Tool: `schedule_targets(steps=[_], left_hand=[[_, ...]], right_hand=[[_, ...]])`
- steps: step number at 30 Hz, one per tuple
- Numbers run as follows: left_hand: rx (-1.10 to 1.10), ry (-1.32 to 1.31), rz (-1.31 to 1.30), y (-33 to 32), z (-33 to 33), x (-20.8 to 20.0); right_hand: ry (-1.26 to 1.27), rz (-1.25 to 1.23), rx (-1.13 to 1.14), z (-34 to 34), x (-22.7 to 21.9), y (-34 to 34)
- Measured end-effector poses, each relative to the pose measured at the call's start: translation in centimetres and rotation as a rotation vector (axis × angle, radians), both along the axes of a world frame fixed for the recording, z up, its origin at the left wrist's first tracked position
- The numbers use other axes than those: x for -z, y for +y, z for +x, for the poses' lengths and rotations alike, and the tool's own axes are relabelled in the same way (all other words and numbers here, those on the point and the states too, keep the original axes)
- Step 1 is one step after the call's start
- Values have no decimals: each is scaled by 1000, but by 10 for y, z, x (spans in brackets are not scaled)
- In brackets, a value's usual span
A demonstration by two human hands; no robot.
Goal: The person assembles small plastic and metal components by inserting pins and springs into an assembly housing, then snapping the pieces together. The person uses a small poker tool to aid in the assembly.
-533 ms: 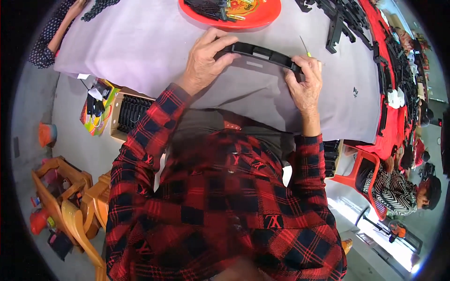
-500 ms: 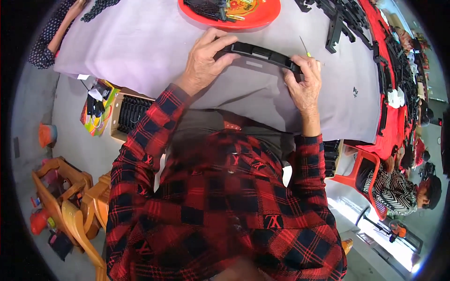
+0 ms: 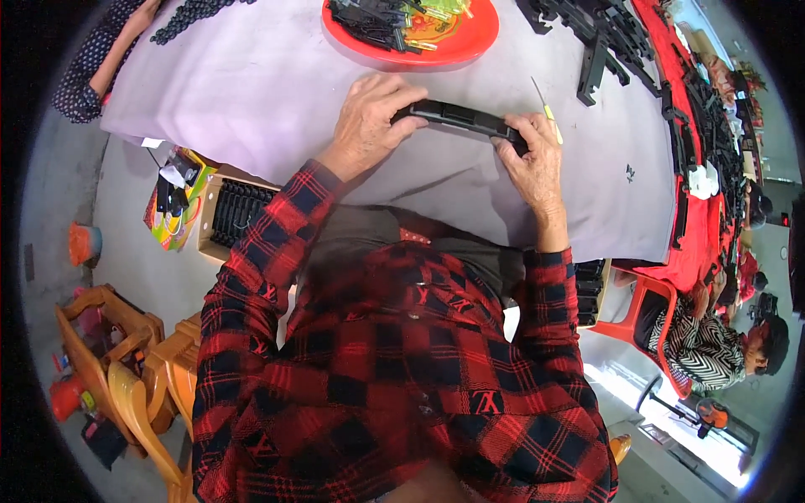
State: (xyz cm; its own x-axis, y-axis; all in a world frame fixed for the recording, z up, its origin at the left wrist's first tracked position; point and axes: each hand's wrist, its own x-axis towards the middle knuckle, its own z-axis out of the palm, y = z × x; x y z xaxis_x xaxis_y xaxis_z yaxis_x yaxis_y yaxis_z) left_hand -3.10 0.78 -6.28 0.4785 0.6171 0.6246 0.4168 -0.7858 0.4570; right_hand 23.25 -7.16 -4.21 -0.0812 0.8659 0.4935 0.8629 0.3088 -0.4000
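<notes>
A long black plastic part (image 3: 461, 118), slightly curved in this view, spans the space between my two hands above the cloth-covered table. My left hand (image 3: 366, 124) grips its left end, thumb below and fingers on top. At the other end, my right hand (image 3: 530, 159) pinches it between thumb and fingers. Just past my right fingers lies a thin tool with a slim metal shaft and a yellow-green handle (image 3: 553, 122). Beyond my hands, a red plate (image 3: 470, 55) holds many small black pieces (image 3: 373, 27) and some clear yellowish ones.
Larger black parts (image 3: 594, 59) are heaped at the far right, beside a red cloth (image 3: 700, 243). A few tiny dark pieces (image 3: 630, 173) lie right of my hand. Boxes of black parts (image 3: 237, 214) stand below the table. Another person's arm (image 3: 115, 63) reaches in at far left.
The black part has been turned a little, so its slotted side shows less. My right hand has shifted slightly left, and the whole view has moved a bit. Both hands keep their hold.
</notes>
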Motion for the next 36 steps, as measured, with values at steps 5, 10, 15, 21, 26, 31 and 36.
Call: schedule_targets(steps=[5,10,15,21,26,31,36], left_hand=[[-67,-152,-28,-17,4,-12],[-118,-255,35,-40,14,-28],[-39,-218,270,-66,29,-35],[22,-167,236,-79,38,-30],[167,-184,239,-80,25,-39],[-171,-287,214,-58,13,-42],[-92,-277,-94,-35,7,-36]], right_hand=[[358,135,338,-8,2,-2],[918,-152,192,-45,-10,-22],[1461,-219,-106,-99,-27,-32],[1572,-485,-11,-90,-42,-22],[693,-395,-68,-45,-56,-7],[82,-423,-159,-18,-62,0],[-59,-402,-330,-13,-57,18]])
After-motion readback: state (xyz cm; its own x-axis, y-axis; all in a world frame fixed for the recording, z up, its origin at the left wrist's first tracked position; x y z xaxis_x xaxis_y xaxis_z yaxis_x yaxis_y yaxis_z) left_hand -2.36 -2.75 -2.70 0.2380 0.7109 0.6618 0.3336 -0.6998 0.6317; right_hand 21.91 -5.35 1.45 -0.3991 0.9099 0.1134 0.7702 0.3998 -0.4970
